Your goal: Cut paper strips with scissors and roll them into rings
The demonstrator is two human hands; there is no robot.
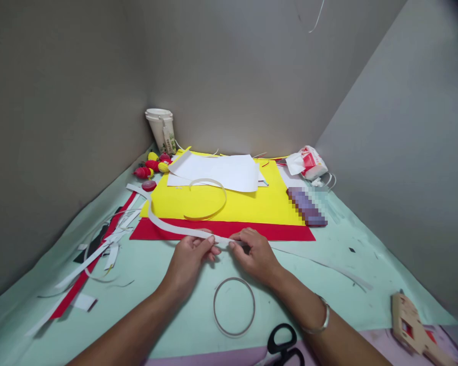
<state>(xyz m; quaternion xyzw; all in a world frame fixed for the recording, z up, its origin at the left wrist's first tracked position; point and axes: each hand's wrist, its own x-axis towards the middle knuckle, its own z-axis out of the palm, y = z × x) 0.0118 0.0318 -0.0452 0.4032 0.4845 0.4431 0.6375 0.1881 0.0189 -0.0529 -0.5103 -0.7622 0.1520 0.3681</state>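
Note:
A long white paper strip (170, 227) runs across the middle, its left part curling up over the red sheet and its right end trailing along the table. My left hand (193, 254) pinches it between thumb and fingers. Just to the right, my right hand (254, 254) also has its fingers closed on the strip. Below the hands lies a thin ring (214, 307), apart from both. Black-handled scissors (282, 345) rest at the front edge, beside my right forearm, with their blades mostly out of view.
Yellow sheets (267, 206) lie on a red sheet (290, 233), topped by white paper (221, 170). Loose strips (87, 262) pile up at left. A cup (162, 132) and yarn-wrapped bundles (144, 173) stand behind. At right are a tissue pack (313, 161), a blurred purple object (307, 206) and a glue gun (408, 323).

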